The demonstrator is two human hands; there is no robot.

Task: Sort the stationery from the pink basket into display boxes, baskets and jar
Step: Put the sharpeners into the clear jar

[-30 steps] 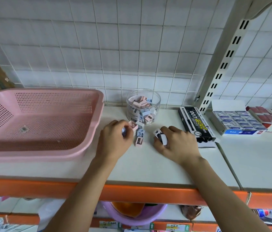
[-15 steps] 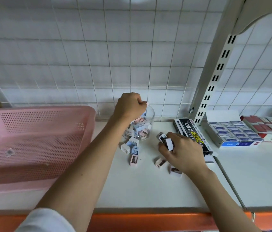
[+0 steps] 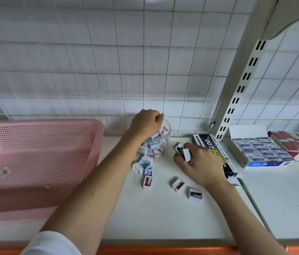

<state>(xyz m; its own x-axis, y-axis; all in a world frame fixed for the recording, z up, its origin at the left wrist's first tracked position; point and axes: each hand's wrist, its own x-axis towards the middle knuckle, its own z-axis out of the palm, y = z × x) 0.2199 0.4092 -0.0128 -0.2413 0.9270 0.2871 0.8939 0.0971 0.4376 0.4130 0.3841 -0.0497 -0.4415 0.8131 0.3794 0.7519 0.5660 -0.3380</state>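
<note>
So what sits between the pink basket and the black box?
Head view: the clear jar, the left hand over its mouth, loose sharpeners on the shelf, and the right hand gripping more.

Clear glossy jar point(image 3: 165, 138), perforated plastic basket point(image 3: 34, 162)

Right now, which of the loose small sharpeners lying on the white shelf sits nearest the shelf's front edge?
The white sharpener below the right hand's wrist, blade face up. The pink sharpener beside it and the cluster by the clear plastic jar lie farther back.

A shop: a slotted shelving upright point(image 3: 236, 94), wire grid backing point(image 3: 108, 70) and boxed stationery stock point(image 3: 258, 150) lined a white shelf point(image 3: 163, 218).
</note>
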